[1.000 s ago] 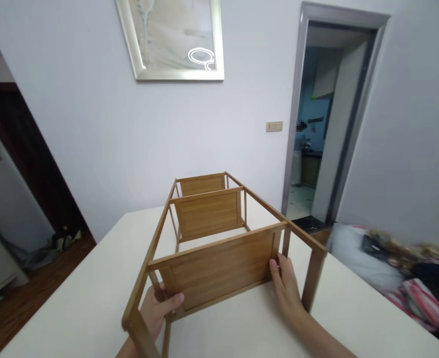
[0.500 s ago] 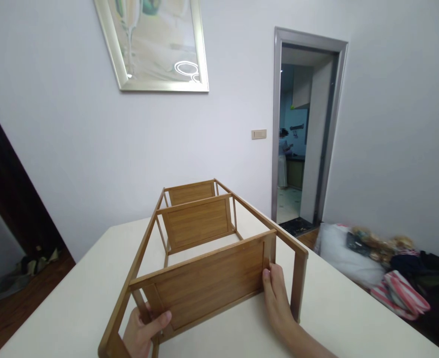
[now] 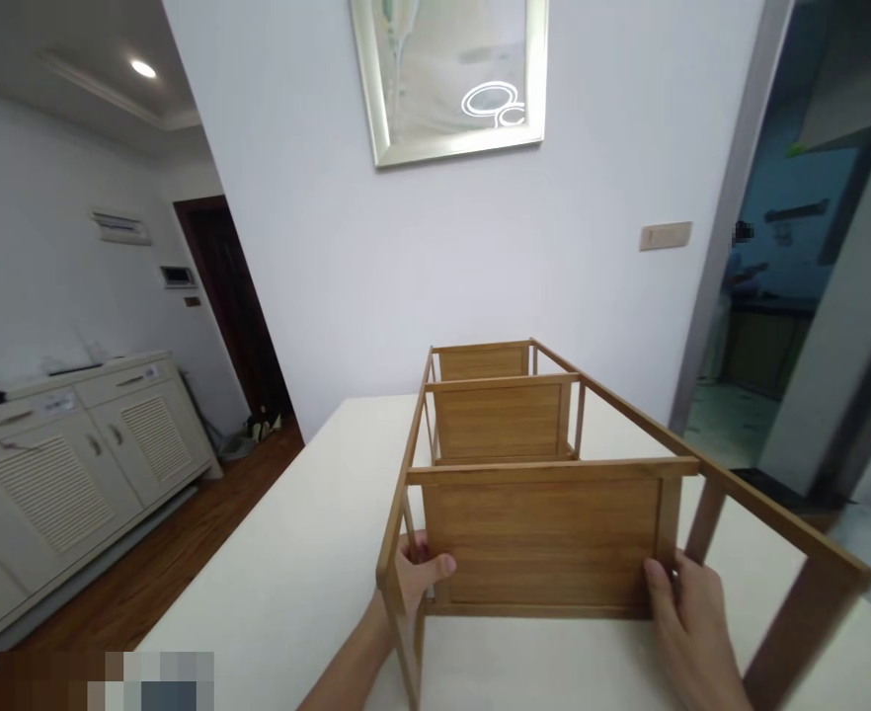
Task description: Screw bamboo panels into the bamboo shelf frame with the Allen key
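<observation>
A brown wooden shelf rack (image 3: 546, 538) lies on its side on the white table (image 3: 317, 504), its several panels standing upright between long rails. My left hand (image 3: 415, 573) reaches through the frame at the left edge of the nearest panel, thumb on the near face and fingers behind. At that panel's lower right corner, my right hand (image 3: 691, 607) grips the edge, thumb in front and the other fingers partly hidden behind. Both hands are closed on the rack.
A white cabinet (image 3: 95, 464) stands at the left on a wooden floor. Ahead, a framed picture (image 3: 457, 148) hangs on the wall beside a switch plate (image 3: 665, 236). Through the doorway at right a person (image 3: 736, 276) is partly visible.
My view has swung left, bringing the cabinet into sight and shifting the rack rightward in view. The rack appears turned slightly; both hands keep hold of the nearest panel.
</observation>
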Tool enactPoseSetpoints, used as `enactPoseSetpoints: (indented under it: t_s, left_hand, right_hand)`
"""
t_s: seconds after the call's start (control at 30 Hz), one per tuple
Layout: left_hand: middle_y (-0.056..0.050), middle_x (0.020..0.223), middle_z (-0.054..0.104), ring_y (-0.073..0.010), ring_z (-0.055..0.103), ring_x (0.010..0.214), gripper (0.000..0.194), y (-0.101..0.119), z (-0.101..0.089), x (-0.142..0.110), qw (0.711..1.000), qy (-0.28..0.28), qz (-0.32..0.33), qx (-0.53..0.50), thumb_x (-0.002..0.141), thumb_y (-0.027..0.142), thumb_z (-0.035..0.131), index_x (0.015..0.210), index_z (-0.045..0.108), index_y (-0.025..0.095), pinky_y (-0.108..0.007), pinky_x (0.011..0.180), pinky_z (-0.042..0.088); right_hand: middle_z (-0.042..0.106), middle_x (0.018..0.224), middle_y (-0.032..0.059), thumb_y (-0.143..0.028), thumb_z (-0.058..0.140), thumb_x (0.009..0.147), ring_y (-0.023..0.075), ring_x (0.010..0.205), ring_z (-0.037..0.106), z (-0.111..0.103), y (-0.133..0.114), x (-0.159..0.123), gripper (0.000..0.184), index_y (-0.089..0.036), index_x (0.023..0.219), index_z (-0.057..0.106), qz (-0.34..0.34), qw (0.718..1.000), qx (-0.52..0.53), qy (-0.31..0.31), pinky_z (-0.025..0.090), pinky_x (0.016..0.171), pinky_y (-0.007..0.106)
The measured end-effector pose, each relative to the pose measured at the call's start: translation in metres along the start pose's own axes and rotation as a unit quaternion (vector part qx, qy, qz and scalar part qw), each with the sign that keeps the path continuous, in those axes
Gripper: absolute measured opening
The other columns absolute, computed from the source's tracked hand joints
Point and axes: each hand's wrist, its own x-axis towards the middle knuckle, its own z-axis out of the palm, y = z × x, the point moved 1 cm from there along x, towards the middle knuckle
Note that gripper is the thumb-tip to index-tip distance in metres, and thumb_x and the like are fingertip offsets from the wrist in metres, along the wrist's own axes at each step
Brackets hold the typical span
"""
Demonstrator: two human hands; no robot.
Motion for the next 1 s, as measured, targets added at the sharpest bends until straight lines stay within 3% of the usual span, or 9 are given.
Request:
enactPoseSetpoints:
  t_s: [0.07, 0.17, 0.27, 0.43, 0.63, 0.87, 1.0]
  left_hand:
    - [-0.01, 0.084, 0.075, -0.028, 0.07, 0.082, 0.039, -0.002, 0.0, 0.0, 1.0, 0.015, 0.017, -0.006, 0.057, 0.039, 0.087, 0.083, 0.075, 0.014, -0.041, 0.079, 0.056]
    - [-0.01, 0.088, 0.076, -0.0285, 0.07, 0.085, 0.042, -0.001, 0.0, -0.001, 1.0, -0.014, 0.019, -0.021, 0.057, 0.038, 0.087, 0.09, 0.075, 0.014, -0.043, 0.081, 0.056]
    - [-0.01, 0.09, 0.076, -0.0285, 0.071, 0.083, 0.043, 0.002, -0.004, -0.002, 0.999, -0.05, -0.01, -0.014, 0.054, 0.033, 0.089, 0.089, 0.074, 0.014, -0.043, 0.081, 0.057]
    - [-0.009, 0.09, 0.076, -0.0305, 0.07, 0.087, 0.049, 0.004, -0.012, 0.0, 0.997, -0.063, -0.034, -0.01, 0.048, 0.028, 0.092, 0.092, 0.074, 0.013, -0.046, 0.084, 0.055]
    - [-0.009, 0.085, 0.075, -0.0324, 0.068, 0.091, 0.044, -0.001, -0.014, -0.001, 0.999, -0.016, -0.043, 0.025, 0.046, 0.03, 0.092, 0.081, 0.072, 0.013, -0.045, 0.08, 0.055]
    - [-0.009, 0.088, 0.076, -0.029, 0.069, 0.09, 0.04, -0.006, -0.012, 0.005, 1.0, 0.005, -0.011, -0.006, 0.058, 0.034, 0.087, 0.089, 0.074, 0.013, -0.043, 0.086, 0.053]
    - [-0.01, 0.086, 0.076, -0.0283, 0.07, 0.088, 0.041, -0.004, -0.018, 0.016, 0.999, 0.023, -0.005, -0.024, 0.054, 0.03, 0.089, 0.089, 0.075, 0.012, -0.043, 0.085, 0.053]
  right_hand:
    - [0.048, 0.066, 0.0025, -0.052, 0.037, 0.092, 0.0216, 0.063, 0.045, 0.0, -0.001, 0.003, 0.034, -0.025, 0.072, 0.044, -0.007, 0.999, 0.013, -0.029, 0.034, 0.06, 0.037]
    - [0.041, 0.058, -0.0009, -0.048, 0.038, 0.092, 0.019, 0.055, 0.04, -0.002, -0.007, 0.005, 0.034, -0.027, 0.066, 0.038, -0.005, 0.999, 0.007, -0.043, 0.029, 0.056, 0.035]
    - [0.041, 0.064, -0.0001, -0.049, 0.035, 0.092, 0.0203, 0.063, 0.04, -0.004, -0.014, 0.002, 0.033, -0.026, 0.068, 0.038, 0.006, 1.0, -0.016, -0.026, 0.03, 0.061, 0.036]
    - [0.04, 0.078, 0.0014, -0.052, 0.036, 0.091, 0.0221, 0.08, 0.041, -0.004, -0.017, -0.006, 0.032, -0.024, 0.076, 0.042, 0.05, 0.999, -0.012, -0.013, 0.032, 0.069, 0.036]
    - [0.04, 0.077, 0.0008, -0.053, 0.038, 0.091, 0.0206, 0.074, 0.04, -0.001, -0.009, -0.004, 0.033, -0.025, 0.072, 0.037, 0.052, 0.998, 0.005, -0.023, 0.031, 0.065, 0.035]
    - [0.035, 0.075, -0.0008, -0.057, 0.032, 0.093, 0.0202, 0.071, 0.037, 0.009, -0.004, 0.001, 0.037, -0.027, 0.072, 0.031, 0.007, 1.0, 0.001, -0.014, 0.03, 0.063, 0.035]
    - [0.035, 0.076, -0.0007, -0.058, 0.03, 0.093, 0.0205, 0.073, 0.037, 0.02, -0.004, 0.006, 0.037, -0.026, 0.074, 0.032, -0.006, 1.0, 0.006, -0.025, 0.031, 0.065, 0.036]
